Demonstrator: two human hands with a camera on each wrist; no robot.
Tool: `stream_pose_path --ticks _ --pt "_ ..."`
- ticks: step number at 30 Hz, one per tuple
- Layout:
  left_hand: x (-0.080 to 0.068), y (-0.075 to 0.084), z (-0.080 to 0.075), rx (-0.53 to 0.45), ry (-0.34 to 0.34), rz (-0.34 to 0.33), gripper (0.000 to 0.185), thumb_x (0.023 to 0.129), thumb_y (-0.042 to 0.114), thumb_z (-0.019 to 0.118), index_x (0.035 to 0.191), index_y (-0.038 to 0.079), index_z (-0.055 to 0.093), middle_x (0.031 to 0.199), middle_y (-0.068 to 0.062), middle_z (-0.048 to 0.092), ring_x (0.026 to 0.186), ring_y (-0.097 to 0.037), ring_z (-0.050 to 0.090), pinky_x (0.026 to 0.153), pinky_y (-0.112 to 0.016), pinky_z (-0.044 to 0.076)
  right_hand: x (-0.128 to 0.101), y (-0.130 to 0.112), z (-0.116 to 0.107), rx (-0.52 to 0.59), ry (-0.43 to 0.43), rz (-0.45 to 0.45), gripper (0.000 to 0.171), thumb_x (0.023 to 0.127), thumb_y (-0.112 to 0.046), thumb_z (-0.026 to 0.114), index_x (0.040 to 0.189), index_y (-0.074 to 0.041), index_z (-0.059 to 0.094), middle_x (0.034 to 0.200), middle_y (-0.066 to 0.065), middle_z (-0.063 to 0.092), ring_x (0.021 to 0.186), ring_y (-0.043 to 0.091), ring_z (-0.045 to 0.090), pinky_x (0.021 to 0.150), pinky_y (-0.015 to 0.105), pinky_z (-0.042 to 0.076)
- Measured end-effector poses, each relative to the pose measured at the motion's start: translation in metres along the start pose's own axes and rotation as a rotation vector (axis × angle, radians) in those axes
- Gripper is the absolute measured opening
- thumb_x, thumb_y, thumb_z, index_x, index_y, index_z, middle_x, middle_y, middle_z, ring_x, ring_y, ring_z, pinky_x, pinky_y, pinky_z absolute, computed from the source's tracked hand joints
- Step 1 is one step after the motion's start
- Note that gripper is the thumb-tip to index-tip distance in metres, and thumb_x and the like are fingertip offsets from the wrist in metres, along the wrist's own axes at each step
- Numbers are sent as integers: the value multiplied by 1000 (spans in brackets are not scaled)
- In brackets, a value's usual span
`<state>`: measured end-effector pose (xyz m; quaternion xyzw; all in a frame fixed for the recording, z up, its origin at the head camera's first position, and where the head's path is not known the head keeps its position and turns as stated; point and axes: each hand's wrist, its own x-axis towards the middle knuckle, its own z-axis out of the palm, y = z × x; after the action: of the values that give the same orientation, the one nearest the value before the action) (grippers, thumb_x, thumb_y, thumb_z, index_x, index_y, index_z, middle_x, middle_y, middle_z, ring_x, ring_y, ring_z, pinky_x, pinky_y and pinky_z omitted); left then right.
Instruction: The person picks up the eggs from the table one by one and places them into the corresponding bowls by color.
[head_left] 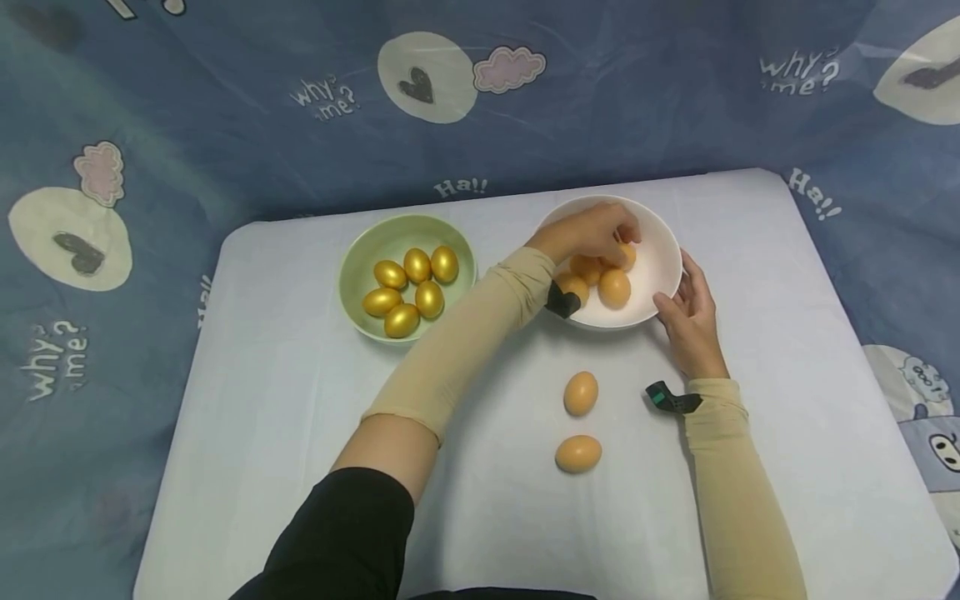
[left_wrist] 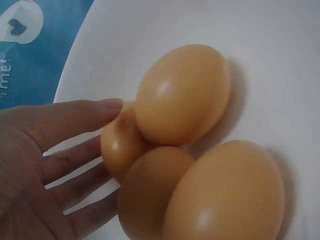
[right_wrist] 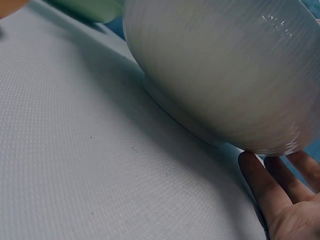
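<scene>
My left hand (head_left: 596,231) reaches into the white bowl (head_left: 660,250), where several brown eggs lie. In the left wrist view, thumb and fingers pinch one brown egg (left_wrist: 117,147) at the bowl's side. Against it lie another brown egg (left_wrist: 185,95) and two more nearer the camera. My right hand (head_left: 693,321) holds the white bowl at its right side, thumb by the rim. Its fingers (right_wrist: 265,187) touch the underside in the right wrist view. On the table in front of the bowl lie two brown eggs, one (head_left: 581,393) behind the other (head_left: 578,454).
To the left stands a green bowl (head_left: 352,287) with several golden eggs (head_left: 402,320) inside. Both bowls stand near the back edge of the white table (head_left: 247,417). Blue printed cloth (head_left: 247,108) hangs behind. My left forearm crosses in front of the green bowl's right side.
</scene>
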<state>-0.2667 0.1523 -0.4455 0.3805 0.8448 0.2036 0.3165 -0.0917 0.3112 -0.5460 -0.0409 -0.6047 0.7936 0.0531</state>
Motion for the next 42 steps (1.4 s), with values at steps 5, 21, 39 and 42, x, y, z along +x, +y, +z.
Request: stream_pose_path --ticks 5,21,39,42 --pt "-7 -1 -7 -90 17 -19 39 95 22 72 134 16 66 135 2 65 123 -12 58 102 -19 48 0 0 0 -22 10 0 74 99 -3 59 162 -26 30 168 10 31 152 28 40 105 20 53" --pt "-69 -8 3 -343 205 212 42 95 18 76 134 6 65 137 -8 65 127 -21 62 103 -26 56 0 1 -1 -12 15 3 74 99 -2 59 162 -25 30 169 8 31 151 28 41 105 21 53" --pt "-151 -2 71 -440 348 450 43 88 11 83 127 3 70 129 -7 69 121 -13 63 102 -23 56 1 2 -1 -14 9 -8 74 99 0 57 163 -25 29 171 6 27 155 32 35 107 23 51" --pt "-156 -5 83 -386 358 472 41 89 13 83 127 6 70 128 -5 71 121 -11 62 104 -23 54 1 2 0 -14 9 -8 74 99 0 57 162 -25 29 171 6 28 155 32 35 107 23 51"
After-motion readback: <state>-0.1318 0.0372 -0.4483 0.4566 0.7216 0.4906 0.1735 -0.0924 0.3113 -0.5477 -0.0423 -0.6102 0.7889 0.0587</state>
